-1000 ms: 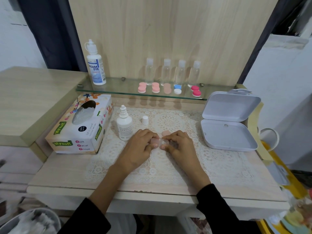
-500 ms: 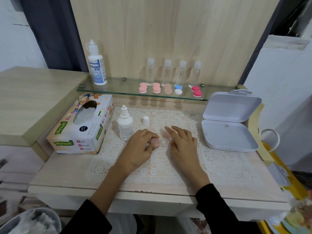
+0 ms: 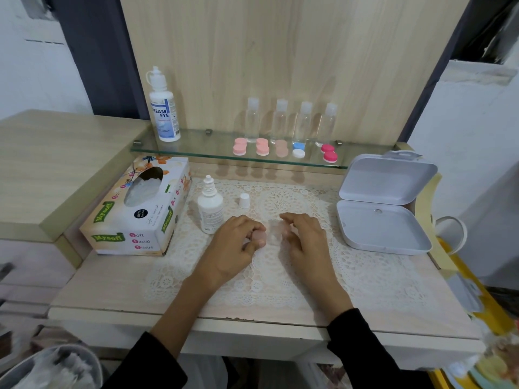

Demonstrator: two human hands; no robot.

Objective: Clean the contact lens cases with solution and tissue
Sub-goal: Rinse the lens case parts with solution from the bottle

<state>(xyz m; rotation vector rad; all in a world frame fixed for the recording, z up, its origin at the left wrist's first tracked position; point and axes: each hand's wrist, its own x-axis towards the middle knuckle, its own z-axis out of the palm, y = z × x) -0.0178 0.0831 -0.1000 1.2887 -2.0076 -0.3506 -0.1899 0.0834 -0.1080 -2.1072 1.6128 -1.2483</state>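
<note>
Probable step: uncapping a lens case (image 3: 259,236), frame centre
Left hand (image 3: 238,245) pinches it; right hand (image 3: 306,237) blurred, grip unclear; next likely needs the solution bottle (image 3: 210,210)

A pale pink lens case (image 3: 259,236) sits low over the tabletop (image 3: 106,287), pinched in the fingers (image 3: 252,227) of the left hand (image 3: 236,248); it is too blurred to tell if its caps are on. Just to its left the small solution bottle (image 3: 210,207) stands upright and uncapped, its white cap (image 3: 244,200) beside it. Farther left lies the tissue box (image 3: 134,211), a sheet showing in its oval slot. Behind, on the glass shelf (image 3: 196,148), a row of lens cases (image 3: 281,148) runs pink, pink, peach, blue-and-white, magenta, and a tall solution bottle (image 3: 164,113) stands at the left end.
</note>
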